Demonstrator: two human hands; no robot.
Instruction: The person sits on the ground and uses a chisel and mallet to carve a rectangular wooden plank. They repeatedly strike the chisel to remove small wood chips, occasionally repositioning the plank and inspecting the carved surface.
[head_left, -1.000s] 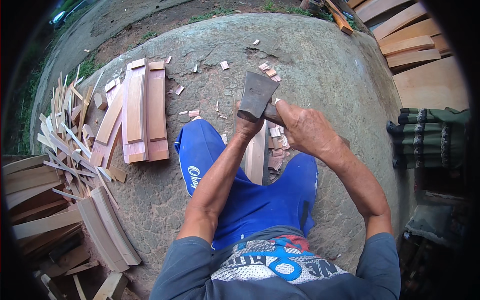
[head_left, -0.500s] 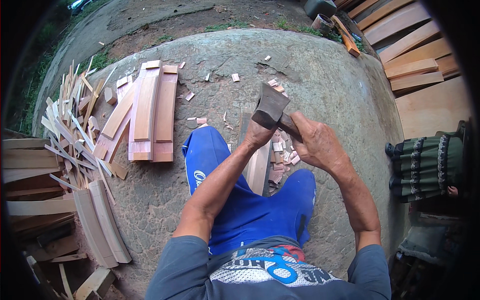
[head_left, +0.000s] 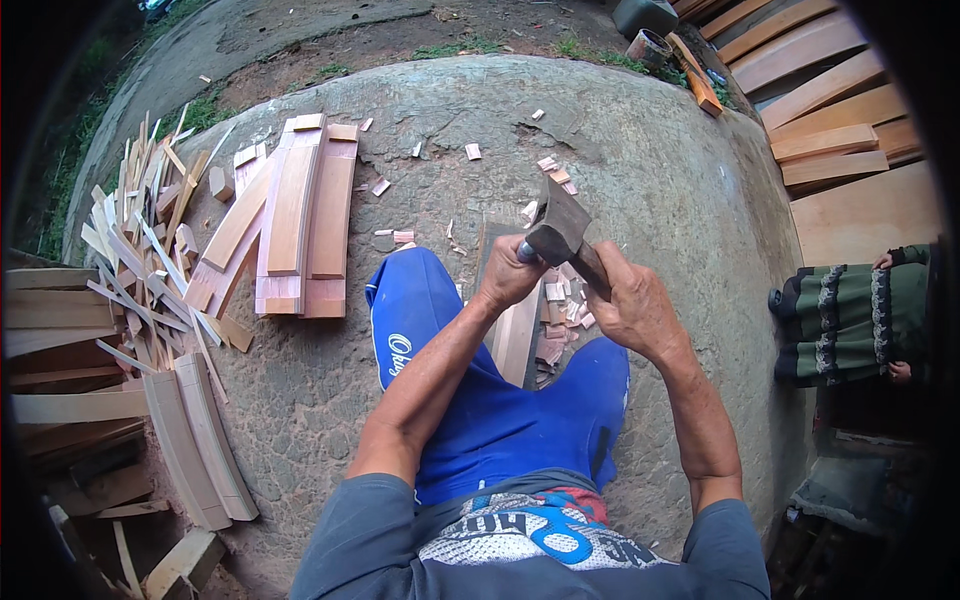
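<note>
My right hand (head_left: 637, 305) is closed around the handle of a hatchet (head_left: 560, 230), whose dark steel head hangs just over my left fist. My left hand (head_left: 507, 275) is closed on a chisel-like tool (head_left: 527, 252); only its rounded grey-blue top end shows, close to the hatchet head. Whether the two touch I cannot tell. Between my knees lies a pale wooden board (head_left: 517, 342), its far part hidden by my hands. Beside it several pinkish wood chips (head_left: 553, 345) are heaped on the ground.
Left of my knee sits a stack of curved wooden pieces (head_left: 290, 225) with notched ends. Farther left are a heap of thin offcuts (head_left: 150, 230) and two curved slats (head_left: 190, 440). Boards (head_left: 825, 140) lean at the upper right. A person in a green garment (head_left: 850, 325) is at the right.
The hatchet head has tilted and shifted slightly right and down, uncovering my left fist and the tool's end. The person at the right has moved, and a second hand now shows.
</note>
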